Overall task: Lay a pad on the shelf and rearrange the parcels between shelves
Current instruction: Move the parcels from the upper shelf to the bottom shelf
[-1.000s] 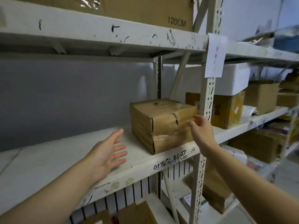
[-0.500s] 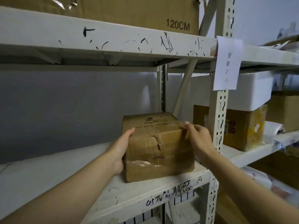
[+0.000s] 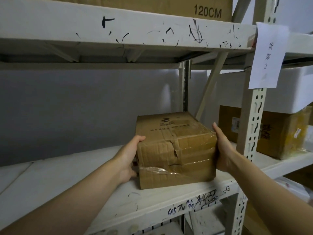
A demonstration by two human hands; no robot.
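A dented brown cardboard parcel (image 3: 176, 150), wrapped with clear tape, sits near the front edge of the white middle shelf (image 3: 67, 187), close to the upright post. My left hand (image 3: 129, 157) grips its left side, with the thumb hooked over the top edge. My right hand (image 3: 223, 150) holds the parcel's right front corner, thumb pointing up; its fingers are hidden behind the box. The shelf surface to the left looks like a flat white sheet, though I cannot tell whether it is a pad.
A perforated white upright post (image 3: 250, 136) stands just right of the parcel, with a paper label (image 3: 267, 55) taped on it. Beyond it, a white foam box (image 3: 291, 89) lies on a brown parcel (image 3: 281, 133). A large carton marked 120CM (image 3: 211, 7) sits on the upper shelf.
Both hands reached in from open positions and closed on the parcel's two sides. The view has come closer and the parcel has turned slightly toward me.
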